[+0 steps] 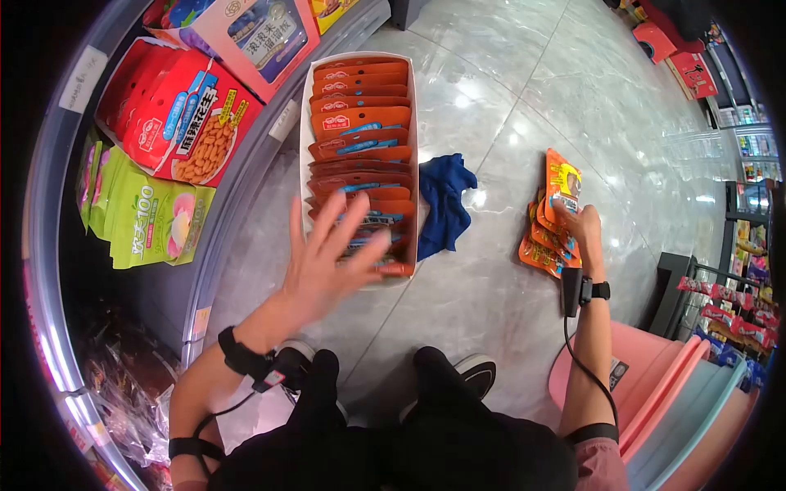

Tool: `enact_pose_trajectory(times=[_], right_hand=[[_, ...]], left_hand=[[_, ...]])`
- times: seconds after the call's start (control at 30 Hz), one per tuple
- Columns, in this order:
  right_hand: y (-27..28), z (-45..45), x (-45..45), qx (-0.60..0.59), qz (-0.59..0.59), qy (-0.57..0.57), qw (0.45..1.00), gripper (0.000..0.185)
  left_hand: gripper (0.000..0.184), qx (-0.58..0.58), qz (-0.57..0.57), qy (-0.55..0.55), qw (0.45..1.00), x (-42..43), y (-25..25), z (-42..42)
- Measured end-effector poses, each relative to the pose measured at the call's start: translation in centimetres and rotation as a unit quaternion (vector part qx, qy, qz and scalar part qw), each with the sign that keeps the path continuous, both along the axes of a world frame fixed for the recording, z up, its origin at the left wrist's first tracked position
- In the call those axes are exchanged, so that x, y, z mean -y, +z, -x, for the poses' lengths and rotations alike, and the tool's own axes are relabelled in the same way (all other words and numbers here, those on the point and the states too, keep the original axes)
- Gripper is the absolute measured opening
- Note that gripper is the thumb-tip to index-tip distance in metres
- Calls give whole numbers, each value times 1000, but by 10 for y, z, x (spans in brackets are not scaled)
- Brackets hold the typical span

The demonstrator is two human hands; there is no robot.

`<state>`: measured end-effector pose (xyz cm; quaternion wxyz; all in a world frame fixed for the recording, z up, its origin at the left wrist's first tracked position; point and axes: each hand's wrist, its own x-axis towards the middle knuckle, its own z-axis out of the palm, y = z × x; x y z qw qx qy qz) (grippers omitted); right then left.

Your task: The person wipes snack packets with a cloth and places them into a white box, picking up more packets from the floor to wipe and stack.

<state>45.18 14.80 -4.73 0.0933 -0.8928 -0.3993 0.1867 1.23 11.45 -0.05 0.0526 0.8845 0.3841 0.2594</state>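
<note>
A long white box on the floor holds a row of red-brown snack packets. Over its near end hovers my left hand, fingers spread and slightly blurred, with nothing in it. A crumpled dark blue cloth lies against the box's right side. Further right, my right hand has its fingers closed at an orange packet, on top of several overlapping orange packets.
At the left, a curved shelf bears a red peanut package and green packets. Pink and blue plastic tubs stand at the lower right. Racks of snacks line the far right. My shoes are below.
</note>
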Motion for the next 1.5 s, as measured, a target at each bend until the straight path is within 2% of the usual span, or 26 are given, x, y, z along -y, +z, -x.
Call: enact_pose_trajectory(times=[0.03, 0.1, 0.17, 0.2, 0.23, 0.3, 0.43, 0.57, 0.63, 0.67, 0.7, 0.77, 0.83, 0.9, 0.97, 1.0, 1.07, 1.1, 1.17, 1.2, 1.23, 1.27, 1.3, 1.37, 1.4, 1.5], right_hand=[[-4, 0, 1, 16, 0, 29, 999, 62], [-8, -4, -2, 10, -7, 16, 1000, 58], [-5, -5, -5, -86, 12, -15, 996, 54], [-7, -7, -6, -79, 5, -12, 997, 48], [-10, -5, -5, -83, 4, -8, 996, 48], [-13, -8, -3, -51, -55, -32, 997, 46], [-1, -12, -8, -103, 75, -24, 992, 45], [8, -2, -4, -140, 59, -9, 988, 36], [11, 7, -2, -177, -116, 54, 976, 26], [16, 20, 1, -111, -205, 36, 972, 21], [24, 31, 7, -113, -205, 38, 972, 21], [62, 62, 27, -130, -236, 205, 941, 21], [108, 106, 51, -85, 22, 336, 938, 23], [97, 136, 79, -26, 109, 577, 809, 26], [84, 166, 94, -173, 94, 695, 692, 26], [86, 178, 93, -172, 96, 694, 692, 26], [95, 193, 83, -265, 104, 711, 642, 21], [99, 191, 75, -265, 103, 711, 643, 21], [104, 184, 56, -442, 41, 524, 727, 16], [90, 173, 45, -444, -4, 474, 761, 17], [68, 164, 34, -442, -49, 421, 790, 20], [55, 166, 23, -332, -100, 414, 841, 25], [42, 170, 14, -217, -148, 399, 878, 31], [9, 184, 3, -146, -210, 453, 854, 34], [-4, 188, 2, -73, -267, 505, 817, 37], [-19, 194, 25, 20, -217, 503, 836, 39]], left_hand=[[64, -1, -1, -1, 1000, 12, -5, 0], [51, -77, -112, -86, 987, 30, -13, 5], [51, -170, -113, -91, 975, 28, -16, 6], [52, -249, -112, -98, 957, 26, -16, 6], [52, -254, -112, -95, 956, 22, -14, 5], [54, -207, -53, -41, 976, 10, -12, -1], [71, -184, 18, -19, 983, -9, -12, -14], [79, -120, 47, -19, 991, -18, -11, -24], [83, -129, 49, -25, 990, -17, -7, -21], [86, -108, 82, -44, 990, -14, 2, -18], [89, -89, 117, -65, 987, -9, 10, -16], [89, -50, 110, -83, 989, 2, 21, -15], [86, 42, 73, -180, 980, 16, 30, -23], [79, 67, 86, -216, 970, 32, 37, -42], [74, 142, 313, -248, 906, 48, 41, -57], [74, 144, 313, -249, 905, 57, 37, -58], [70, 131, 643, -134, 742, 73, 22, -54], [70, 130, 643, -135, 743, 73, 13, -49], [59, 110, 642, -97, 753, 71, 2, -35], [59, 109, 641, -99, 753, 68, 4, -28], [50, 82, 700, -51, 708, 60, 15, -23], [42, 55, 753, -2, 656, 56, 21, -18], [42, 52, 753, -3, 656, 58, 17, -14], [29, 267, 769, 32, 579, 62, 11, -8], [31, 276, 803, 34, 527, 60, 13, -3], [33, 372, 779, 15, 505, 59, 17, 0]])
